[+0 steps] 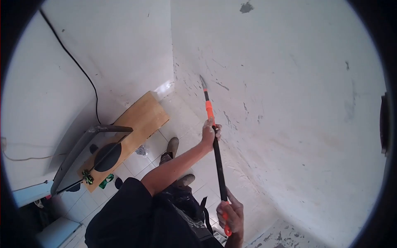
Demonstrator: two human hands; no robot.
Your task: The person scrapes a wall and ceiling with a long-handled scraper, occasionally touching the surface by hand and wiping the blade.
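Both hands are wrapped round the long scraper (219,165), spaced apart: left hand (210,131) just below the orange collar, right hand (231,215) down at the end grip. The blade (203,82) is up at the scuffed wall (289,107), though I can't tell if it's actually touching. Honestly, I'd watch the angle: too steep and a corner could gouge the surface. If the left hand's hold is loose, a snag could twist the pole or send the blade skidding sideways.
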